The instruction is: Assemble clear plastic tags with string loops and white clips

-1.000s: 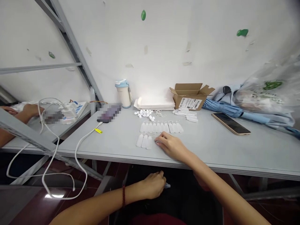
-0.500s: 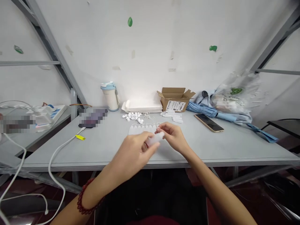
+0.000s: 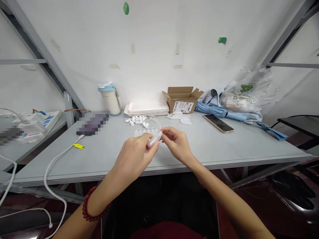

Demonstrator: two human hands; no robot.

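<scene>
Left hand [image 3: 134, 151] grips a translucent white tube [image 3: 154, 139] between thumb and fingers, centre of frame, above the worktop [image 3: 104, 152]. Right hand [image 3: 177, 142] at its upper end, fingertips bunched; exact contact hidden. Risk: loose grip on a slick-looking wall, tube slips, knocks the row of white pieces [image 3: 139, 132] behind. Tube: smooth, slender, slanting toward upper right.

Likely a small-parts workshop.
From the person: grey workbench [image 3: 224, 146], rowed plastic pieces [image 3: 140, 132] and opened carton [image 3: 183, 103] near twelve o'clock; second bench [image 3: 17, 151] at ten o'clock.
</scene>
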